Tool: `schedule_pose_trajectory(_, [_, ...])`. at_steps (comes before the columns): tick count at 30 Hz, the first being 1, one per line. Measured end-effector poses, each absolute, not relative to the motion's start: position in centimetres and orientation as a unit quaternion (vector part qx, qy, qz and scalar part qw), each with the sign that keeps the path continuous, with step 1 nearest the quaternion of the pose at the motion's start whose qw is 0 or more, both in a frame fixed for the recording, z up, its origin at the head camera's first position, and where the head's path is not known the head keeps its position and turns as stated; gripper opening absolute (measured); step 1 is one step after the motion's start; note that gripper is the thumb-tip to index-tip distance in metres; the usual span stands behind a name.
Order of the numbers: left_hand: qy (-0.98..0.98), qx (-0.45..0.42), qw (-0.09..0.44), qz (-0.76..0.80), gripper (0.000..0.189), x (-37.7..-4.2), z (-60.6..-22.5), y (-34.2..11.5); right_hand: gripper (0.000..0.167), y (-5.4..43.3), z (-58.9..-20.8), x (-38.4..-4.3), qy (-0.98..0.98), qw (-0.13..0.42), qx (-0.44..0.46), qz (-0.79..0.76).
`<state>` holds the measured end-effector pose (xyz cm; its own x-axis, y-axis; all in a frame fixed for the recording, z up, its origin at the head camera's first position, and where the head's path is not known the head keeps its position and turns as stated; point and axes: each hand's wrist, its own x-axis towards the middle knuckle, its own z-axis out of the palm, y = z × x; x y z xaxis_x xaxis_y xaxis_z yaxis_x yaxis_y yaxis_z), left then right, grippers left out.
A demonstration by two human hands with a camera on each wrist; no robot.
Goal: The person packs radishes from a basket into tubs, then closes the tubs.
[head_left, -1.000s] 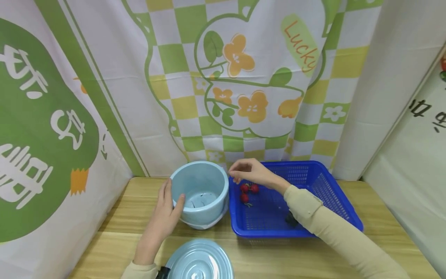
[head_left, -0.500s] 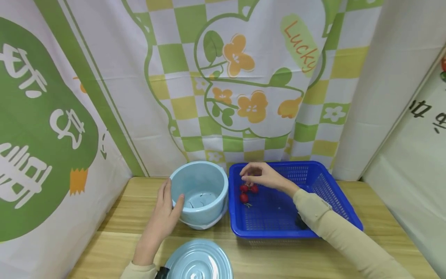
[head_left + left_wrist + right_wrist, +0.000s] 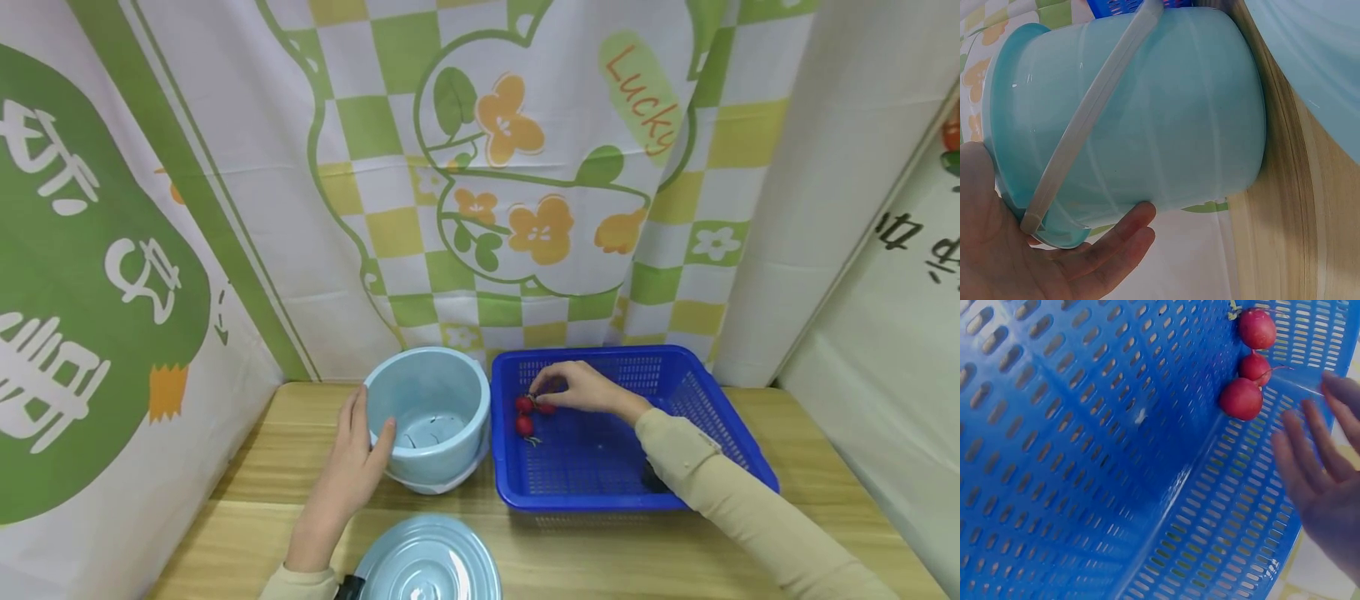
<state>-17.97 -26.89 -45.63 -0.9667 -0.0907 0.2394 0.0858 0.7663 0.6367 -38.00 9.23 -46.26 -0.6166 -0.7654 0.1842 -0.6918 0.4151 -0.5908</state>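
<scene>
A light-blue bucket [image 3: 442, 462] with a pale handle [image 3: 1094, 106] stands on the table. My left hand [image 3: 352, 462] holds its left side by the rim, the thumb over the edge and fingers against the outer wall. Several red radishes with thin roots lie in the left part of a blue perforated basket [image 3: 592, 502]; one radish [image 3: 1241, 399] shows clearly in the right wrist view. My right hand [image 3: 581, 387] is over them, its fingers loosely bent. In the right wrist view a gap separates those fingers from the radishes, and nothing is held.
The light-blue round lid [image 3: 427, 558] lies in front of the bucket on the wooden table [image 3: 255, 508]. A patterned cloth [image 3: 420, 225] hangs right behind bucket and basket. Thin dark strands show on the bucket's floor.
My right hand has moved from near the bucket's right rim rightward and down to the radishes in the basket. The left hand and bucket have stayed in place.
</scene>
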Motion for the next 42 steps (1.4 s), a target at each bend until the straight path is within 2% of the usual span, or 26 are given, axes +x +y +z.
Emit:
schedule_pose_trajectory(8, [-0.931,0.002,0.128,-0.342,0.083,-18.0,-45.6,-26.8,0.038,9.9,-46.7,-38.1,0.861,0.081,-0.458,-0.208])
schedule_pose_trajectory(13, [-0.932,0.005,0.124,-0.341,0.083,-18.0,-45.5,-26.8,0.048,10.0,-47.1,-38.0,0.861,0.108,-0.460,-0.190])
schedule_pose_trajectory(25, [-0.933,0.008,0.123,-0.339,0.083,-17.9,-45.5,-26.8,0.047,9.9,-47.7,-38.3,0.851,0.129,-0.459,-0.222])
schedule_pose_trajectory(33, [-0.932,0.008,0.123,-0.340,0.082,-17.9,-45.5,-26.7,0.023,9.6,-48.2,-38.8,0.840,0.107,-0.472,-0.245])
schedule_pose_trajectory(36, [-0.931,0.006,0.126,-0.342,0.082,-18.0,-45.5,-26.8,0.021,9.5,-48.3,-38.9,0.837,0.095,-0.478,-0.249])
schedule_pose_trajectory(42, [-0.932,0.007,0.128,-0.339,0.083,-18.0,-45.6,-26.9,0.024,9.3,-48.4,-38.9,0.842,0.114,-0.464,-0.250])
